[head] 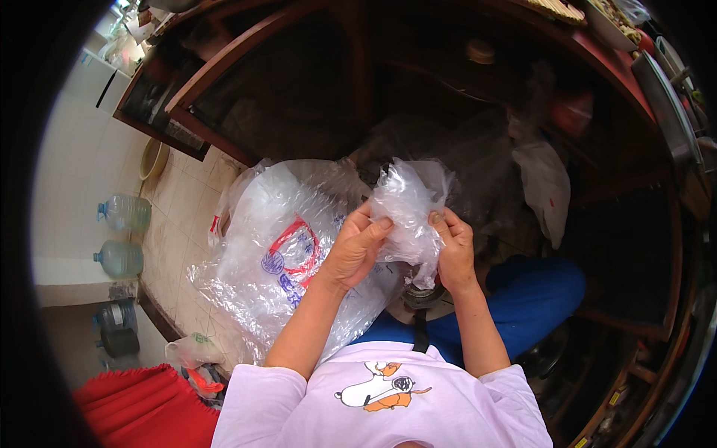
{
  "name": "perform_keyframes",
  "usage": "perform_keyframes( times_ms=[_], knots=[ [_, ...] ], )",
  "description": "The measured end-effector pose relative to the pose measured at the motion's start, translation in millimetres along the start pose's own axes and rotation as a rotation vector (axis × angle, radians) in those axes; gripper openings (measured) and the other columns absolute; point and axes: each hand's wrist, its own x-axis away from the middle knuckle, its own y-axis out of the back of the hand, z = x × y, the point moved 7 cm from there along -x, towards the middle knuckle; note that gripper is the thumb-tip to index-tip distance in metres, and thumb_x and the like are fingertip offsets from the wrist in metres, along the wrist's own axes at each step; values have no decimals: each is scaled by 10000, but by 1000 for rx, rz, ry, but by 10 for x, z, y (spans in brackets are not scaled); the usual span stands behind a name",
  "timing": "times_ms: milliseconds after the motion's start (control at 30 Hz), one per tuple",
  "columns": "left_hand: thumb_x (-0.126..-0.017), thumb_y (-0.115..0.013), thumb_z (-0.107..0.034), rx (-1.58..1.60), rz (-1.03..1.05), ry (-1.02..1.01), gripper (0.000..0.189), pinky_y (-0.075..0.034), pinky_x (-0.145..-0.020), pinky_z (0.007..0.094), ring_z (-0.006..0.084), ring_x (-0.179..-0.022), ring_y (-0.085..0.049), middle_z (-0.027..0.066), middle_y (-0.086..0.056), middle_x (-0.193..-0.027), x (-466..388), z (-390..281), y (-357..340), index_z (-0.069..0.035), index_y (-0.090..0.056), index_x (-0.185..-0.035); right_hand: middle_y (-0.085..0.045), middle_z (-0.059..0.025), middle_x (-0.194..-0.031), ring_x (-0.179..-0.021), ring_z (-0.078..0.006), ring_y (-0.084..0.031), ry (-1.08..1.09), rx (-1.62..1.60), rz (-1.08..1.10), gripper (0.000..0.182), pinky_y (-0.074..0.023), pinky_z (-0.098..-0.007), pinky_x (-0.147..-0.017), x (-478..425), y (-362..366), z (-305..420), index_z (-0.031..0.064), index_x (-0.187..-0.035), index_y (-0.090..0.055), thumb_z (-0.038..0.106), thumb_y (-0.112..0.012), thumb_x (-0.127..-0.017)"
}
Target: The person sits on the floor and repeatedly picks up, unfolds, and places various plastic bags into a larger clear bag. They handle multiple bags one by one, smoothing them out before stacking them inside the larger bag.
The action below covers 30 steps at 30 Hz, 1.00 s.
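Note:
Both my hands grip a crumpled clear plastic bag (408, 213) in front of my body. My left hand (358, 243) pinches its left side between thumb and fingers. On the right side, my right hand (456, 246) does the same. A large clear plastic bag (246, 224) with red and blue printing spreads beside and under my left forearm, and what it holds is hard to make out. Another whitish plastic bag (543, 187) hangs at the dark cabinet opening, right of my hands.
An open wooden-framed cabinet door (210, 137) juts out at the upper left. Water bottles (120, 257) line the left wall by a basin (154, 159). Red fabric (148, 409) hangs at the lower left. A metal tray (666, 109) sits on the red countertop (613, 70) at the upper right.

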Motion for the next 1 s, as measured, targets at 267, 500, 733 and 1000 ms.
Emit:
perform_keyframes(
  times_ms=[267, 500, 733, 1000],
  knots=[
    [-918, -590, -103, -126, -168, -258, 58, -441, -853, 254, 86, -917, -557, 22, -618, -1005, 30, -245, 199, -80, -537, -925, -594, 31, -816, -728, -36, -493, -2, -161, -115, 293, -409, -194, -672, 2, 137, -78, 29, -944, -613, 315, -551, -956],
    [-914, -585, -79, -240, -55, -320, 61, -437, -837, 230, 81, -953, -541, 32, -587, -1092, 83, -341, 37, -76, -525, -923, -648, -35, -955, -841, -87, -588, -52, -9, -36, 272, -468, -224, -759, 10, 11, -106, -12, -1098, -601, 165, -635, -895],
    [-903, -597, -66, 16, -247, -348, 173, -488, -827, 275, 136, -904, -609, 45, -630, -986, 142, -475, 366, -90, -484, -1032, -623, -81, -1098, -971, -161, -606, 175, -220, -337, 251, -485, -289, -865, 2, 378, -8, 4, -1154, -550, 31, -550, -905],
    [-937, -565, -269, 98, -103, -289, 310, -497, -825, 320, 211, -1005, -604, 133, -574, -1172, 224, -632, 306, -89, -466, -1169, -649, -65, -1050, -945, -127, -604, 323, -74, -365, 209, -464, -253, -853, 38, 360, 127, 9, -1123, -595, 37, -528, -927]
  ],
)
